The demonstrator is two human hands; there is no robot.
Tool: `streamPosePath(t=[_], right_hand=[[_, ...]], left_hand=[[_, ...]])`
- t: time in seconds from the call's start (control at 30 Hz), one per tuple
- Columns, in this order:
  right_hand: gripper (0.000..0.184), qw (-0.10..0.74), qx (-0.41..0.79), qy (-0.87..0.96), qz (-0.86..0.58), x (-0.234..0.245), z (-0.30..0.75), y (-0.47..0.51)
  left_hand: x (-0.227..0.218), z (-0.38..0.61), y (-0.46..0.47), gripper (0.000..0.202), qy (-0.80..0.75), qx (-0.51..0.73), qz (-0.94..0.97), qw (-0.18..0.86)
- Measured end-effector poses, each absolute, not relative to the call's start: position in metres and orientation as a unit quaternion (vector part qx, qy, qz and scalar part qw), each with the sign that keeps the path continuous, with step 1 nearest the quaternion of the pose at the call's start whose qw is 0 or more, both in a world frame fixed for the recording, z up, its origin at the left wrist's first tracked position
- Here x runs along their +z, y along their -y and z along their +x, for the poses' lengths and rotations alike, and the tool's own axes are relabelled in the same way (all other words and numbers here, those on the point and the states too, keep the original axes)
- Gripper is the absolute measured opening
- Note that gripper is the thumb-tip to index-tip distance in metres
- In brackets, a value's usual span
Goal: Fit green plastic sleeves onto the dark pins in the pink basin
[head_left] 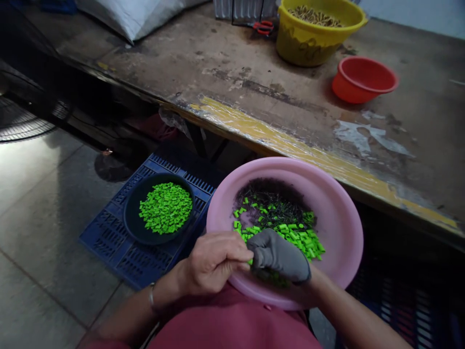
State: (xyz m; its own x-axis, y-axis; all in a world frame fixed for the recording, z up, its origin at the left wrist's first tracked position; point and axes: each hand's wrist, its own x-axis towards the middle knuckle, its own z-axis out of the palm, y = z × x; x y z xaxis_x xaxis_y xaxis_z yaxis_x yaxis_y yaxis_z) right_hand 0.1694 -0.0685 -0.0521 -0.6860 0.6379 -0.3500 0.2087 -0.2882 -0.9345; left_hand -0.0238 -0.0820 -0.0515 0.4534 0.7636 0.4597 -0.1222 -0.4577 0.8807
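Observation:
My bare left hand [214, 261] pinches a small bright green tube piece [250, 261] at its fingertips, over the near rim of a pink basin [348, 237]. Pressed up against it is my right hand [279, 257], in a grey glove, its fingers curled closed. What the glove grips, if anything, is hidden. Inside the basin lie many loose green tube pieces [305, 240] and a heap of dark, thread-like bits [272, 194]. The basin rests against my lap, close to the table edge.
A dark bowl of green pieces [166, 208] sits on a blue plastic crate [105, 237] at left. On the worn table [218, 68] stand a yellow tub [308, 43], a red bowl [358, 89] and red-handled scissors [263, 28]. A fan [29, 111] stands far left.

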Motion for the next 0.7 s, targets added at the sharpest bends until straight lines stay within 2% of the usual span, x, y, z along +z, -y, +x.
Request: streamPosePath(t=[0.07,0.13,0.23,0.27,0.3,0.37,0.47,0.57,0.63,0.7], right_hand=[[0.060,0.160,0.667,0.609,-0.399,-0.057,0.167,0.066],[0.053,0.137,0.542,0.675,-0.482,-0.065,0.165,0.062],[0.019,-0.013,0.283,0.797,-0.534,-0.077,0.160,0.062],[0.017,-0.063,0.226,0.821,-0.521,-0.081,0.157,0.062],[0.024,-0.101,0.192,0.836,-0.505,-0.085,0.153,0.064],[0.032,-0.134,0.167,0.842,-0.495,-0.090,0.145,0.067],[0.033,-0.152,0.153,0.841,-0.497,-0.095,0.136,0.070],[0.034,-0.163,0.147,0.843,-0.491,-0.098,0.131,0.070],[0.036,-0.162,0.147,0.845,-0.487,-0.099,0.131,0.069],[0.036,-0.156,0.150,0.848,-0.484,-0.098,0.134,0.066]], left_hand=[[-0.045,-0.042,0.084,0.016,-0.297,0.454,0.707,0.454],[-0.042,-0.066,0.084,0.010,-0.429,0.443,0.674,0.406],[-0.049,-0.109,0.081,0.006,-0.611,0.396,0.631,0.267],[-0.054,-0.121,0.080,0.008,-0.658,0.358,0.623,0.225],[-0.059,-0.133,0.078,0.010,-0.694,0.318,0.617,0.191],[-0.072,-0.150,0.076,0.013,-0.744,0.236,0.608,0.143],[-0.083,-0.157,0.074,0.024,-0.770,0.141,0.617,0.081],[-0.079,-0.138,0.075,0.029,-0.745,0.163,0.647,0.022],[-0.069,-0.112,0.079,0.021,-0.681,0.229,0.694,0.047],[-0.060,-0.079,0.085,0.014,-0.566,0.247,0.774,0.138]])
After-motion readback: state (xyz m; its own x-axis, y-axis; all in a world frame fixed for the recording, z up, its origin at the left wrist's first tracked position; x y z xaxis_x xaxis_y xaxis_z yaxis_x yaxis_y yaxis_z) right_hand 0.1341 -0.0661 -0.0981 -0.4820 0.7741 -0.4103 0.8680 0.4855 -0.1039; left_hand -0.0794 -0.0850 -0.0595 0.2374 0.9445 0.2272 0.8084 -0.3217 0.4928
